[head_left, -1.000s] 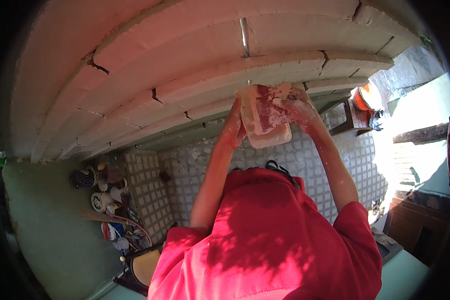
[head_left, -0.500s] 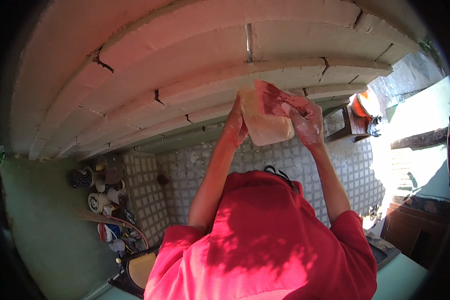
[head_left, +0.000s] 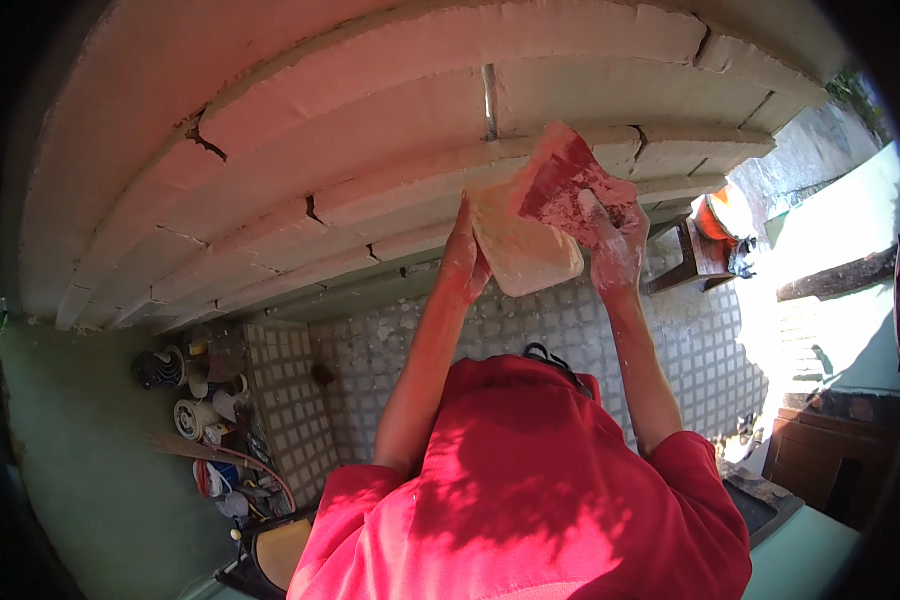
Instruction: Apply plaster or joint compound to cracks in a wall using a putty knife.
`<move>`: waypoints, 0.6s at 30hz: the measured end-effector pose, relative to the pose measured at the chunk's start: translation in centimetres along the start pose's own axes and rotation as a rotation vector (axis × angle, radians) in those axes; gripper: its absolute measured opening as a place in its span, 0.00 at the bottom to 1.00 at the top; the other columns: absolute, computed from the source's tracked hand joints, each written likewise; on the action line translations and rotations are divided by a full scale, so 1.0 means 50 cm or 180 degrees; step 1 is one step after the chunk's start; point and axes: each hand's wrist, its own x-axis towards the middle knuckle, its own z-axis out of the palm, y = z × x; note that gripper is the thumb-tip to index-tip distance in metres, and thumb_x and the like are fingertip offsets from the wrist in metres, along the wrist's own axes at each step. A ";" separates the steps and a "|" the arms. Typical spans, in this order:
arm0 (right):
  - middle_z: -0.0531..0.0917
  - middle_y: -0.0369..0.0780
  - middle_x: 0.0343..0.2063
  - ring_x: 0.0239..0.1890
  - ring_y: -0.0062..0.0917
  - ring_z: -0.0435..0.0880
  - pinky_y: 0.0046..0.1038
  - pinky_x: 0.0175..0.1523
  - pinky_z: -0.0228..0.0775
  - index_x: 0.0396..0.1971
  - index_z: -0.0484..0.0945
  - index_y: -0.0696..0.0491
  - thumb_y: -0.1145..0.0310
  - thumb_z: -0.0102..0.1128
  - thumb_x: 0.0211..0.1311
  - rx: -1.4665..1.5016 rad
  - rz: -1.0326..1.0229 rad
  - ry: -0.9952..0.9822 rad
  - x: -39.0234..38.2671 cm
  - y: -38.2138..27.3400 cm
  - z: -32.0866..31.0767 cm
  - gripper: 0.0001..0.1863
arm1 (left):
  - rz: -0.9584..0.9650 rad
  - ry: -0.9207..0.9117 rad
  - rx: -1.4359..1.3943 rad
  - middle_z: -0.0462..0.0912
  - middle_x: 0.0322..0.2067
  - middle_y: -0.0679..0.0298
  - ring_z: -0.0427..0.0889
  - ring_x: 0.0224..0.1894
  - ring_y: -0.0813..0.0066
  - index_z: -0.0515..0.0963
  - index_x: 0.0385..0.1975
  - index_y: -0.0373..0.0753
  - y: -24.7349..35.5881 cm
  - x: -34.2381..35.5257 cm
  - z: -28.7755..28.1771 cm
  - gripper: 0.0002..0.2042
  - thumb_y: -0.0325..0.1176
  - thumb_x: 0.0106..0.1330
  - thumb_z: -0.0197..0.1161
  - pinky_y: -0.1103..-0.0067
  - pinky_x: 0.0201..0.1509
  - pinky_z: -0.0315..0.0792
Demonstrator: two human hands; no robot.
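Observation:
My left hand [head_left: 462, 265] grips the left side of a pale, plaster-smeared shallow container [head_left: 532, 264] in front of my chest. In my right hand [head_left: 620, 248] is a red, wide-bladed putty spreader [head_left: 558, 172], coated with whitish-pink paste. Its blade is tilted up to the left and overlaps the container's upper right part. White paste also covers my right fingers and wrist. How much paste lies inside the container cannot be made out.
Cream ledges [head_left: 410, 180] with dark cracks run across the wall ahead. At the left, several tubs and cans [head_left: 192, 418] crowd beside a green wall [head_left: 70, 440]. To the right, an orange bucket [head_left: 712, 220] rests on a wooden stool [head_left: 678, 268]. Tiled floor [head_left: 370, 350] spreads below.
The red spreader has risen and turned, its blade now standing higher above the container's edge. My right hand shifted slightly with it. My left hand still holds the container in nearly the same place.

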 end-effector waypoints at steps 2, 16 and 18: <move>0.83 0.36 0.39 0.40 0.15 0.77 0.20 0.48 0.71 0.45 0.77 0.61 0.75 0.62 0.62 -0.0023 -0.0193 0.0151 0.021 -0.017 0.021 0.13 | 0.0018 -0.0043 -0.0078 0.70 0.61 0.62 0.74 0.60 0.68 0.61 0.66 0.40 0.006 0.011 0.010 0.36 0.64 0.68 0.47 0.72 0.61 0.71; 0.82 0.46 0.23 0.22 0.30 0.79 0.31 0.35 0.72 0.45 0.79 0.58 0.76 0.52 0.62 -0.2004 -0.2034 0.0861 0.175 -0.101 0.151 0.13 | 0.0371 -0.0222 -0.0283 0.71 0.61 0.63 0.73 0.60 0.70 0.61 0.65 0.41 0.032 0.053 0.020 0.34 0.61 0.69 0.48 0.73 0.61 0.72; 0.81 0.47 0.21 0.20 0.35 0.78 0.33 0.33 0.71 0.46 0.78 0.58 0.75 0.52 0.62 -0.2084 -0.2005 0.0893 0.174 -0.096 0.180 0.13 | 0.0319 -0.0124 -0.0335 0.72 0.60 0.62 0.75 0.58 0.67 0.62 0.65 0.41 0.032 0.045 0.009 0.31 0.58 0.71 0.47 0.70 0.60 0.75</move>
